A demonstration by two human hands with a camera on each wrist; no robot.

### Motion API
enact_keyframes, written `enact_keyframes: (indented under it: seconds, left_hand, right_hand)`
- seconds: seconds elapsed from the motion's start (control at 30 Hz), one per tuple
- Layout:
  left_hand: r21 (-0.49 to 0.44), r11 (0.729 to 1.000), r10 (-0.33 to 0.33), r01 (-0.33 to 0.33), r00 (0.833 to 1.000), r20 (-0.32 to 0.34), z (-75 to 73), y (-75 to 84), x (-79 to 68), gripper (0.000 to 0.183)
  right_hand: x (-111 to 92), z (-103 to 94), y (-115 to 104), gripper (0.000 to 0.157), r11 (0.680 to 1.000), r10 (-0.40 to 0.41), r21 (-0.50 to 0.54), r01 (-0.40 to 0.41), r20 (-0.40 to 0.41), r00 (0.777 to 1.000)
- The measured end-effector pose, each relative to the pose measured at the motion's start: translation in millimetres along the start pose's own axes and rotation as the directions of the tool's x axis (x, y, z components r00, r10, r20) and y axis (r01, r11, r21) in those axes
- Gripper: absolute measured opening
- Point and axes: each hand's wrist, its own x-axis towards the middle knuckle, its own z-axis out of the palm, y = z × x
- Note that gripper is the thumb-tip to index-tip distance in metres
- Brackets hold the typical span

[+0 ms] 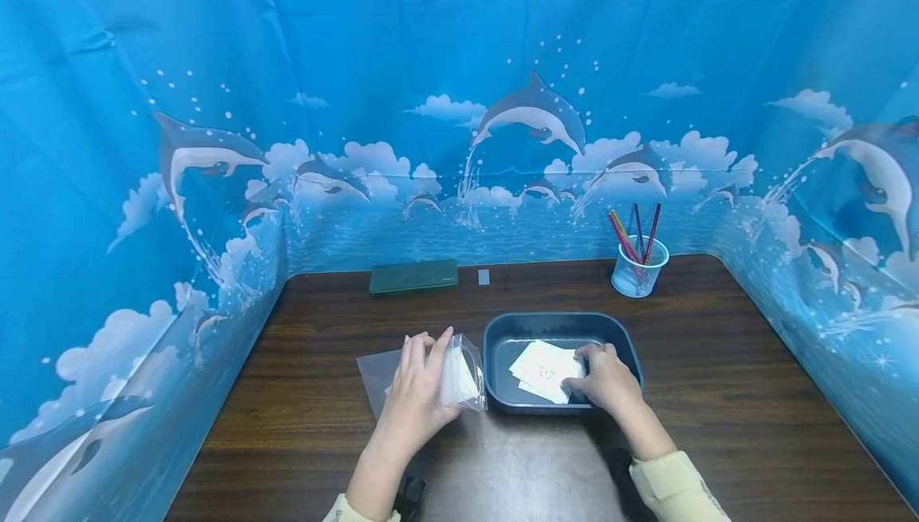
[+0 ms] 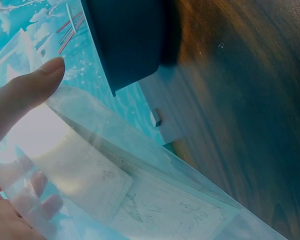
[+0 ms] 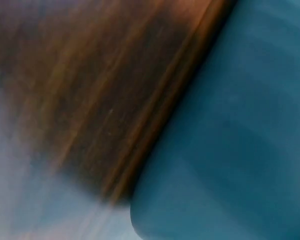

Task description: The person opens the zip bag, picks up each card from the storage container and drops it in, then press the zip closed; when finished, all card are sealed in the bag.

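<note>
My left hand (image 1: 415,394) grips a clear plastic bag (image 1: 475,404), holding it up just left of the dark tray (image 1: 558,318). In the left wrist view, white printed cards (image 2: 165,207) lie overlapped inside the bag, with the thumb on one side and fingertips showing through the film. Inside the tray, several white cards (image 1: 538,364) lie in a loose, fanned pile. My right hand (image 1: 612,382) reaches over the tray's right side and pinches the right edge of the cards between thumb and fingers. The right wrist view shows the tray's outer wall (image 3: 230,150) but not the fingers.
A flat translucent sheet or bag (image 1: 373,370) lies on the table (image 1: 309,394), partly behind the left hand. Along the back edge are a green case (image 1: 413,276), a small grey block (image 1: 484,277) and a pencil cup (image 1: 635,278). A blue dolphin curtain (image 1: 402,67) surrounds the table.
</note>
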Motion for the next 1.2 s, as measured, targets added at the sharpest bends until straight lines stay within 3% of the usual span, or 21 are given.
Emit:
enact_keyframes:
  seconds: [0.3, 0.57, 0.8, 1.0, 1.2]
  left_hand:
    - [0.013, 1.000, -0.013, 0.013, 1.000, 0.015, 1.9, -0.2, 0.4, 0.112]
    - [0.026, 1.000, -0.002, 0.002, 1.000, 0.014, 3.3, -0.3, 0.4, 0.113]
    - [0.026, 1.000, 0.011, -0.012, 1.000, 0.008, 4.2, -1.2, 1.1, 0.113]
    - [0.023, 1.000, 0.016, -0.017, 1.000, 0.002, 3.7, -2.1, 2.0, 0.113]
    - [0.019, 1.000, 0.008, -0.009, 1.000, 0.006, 4.1, -2.0, 2.2, 0.112]
  right_hand:
    - [2, 1.8, -2, 0.061, 0.995, 0.097, -0.035, -0.094, 0.085, 0.992]
    - [1, 0.9, -4, 0.056, 0.997, 0.074, -0.034, -0.071, 0.092, 0.993]
    - [1, -1.1, -3, 0.051, 0.996, 0.060, 0.060, -0.065, 0.077, 0.995]
    - [4, -0.5, -4, 0.032, 0.989, -0.010, 0.151, 0.010, 0.000, 1.000]
    - [5, -8.2, -15, 0.024, 0.977, -0.061, 0.192, 0.089, -0.144, 0.988]
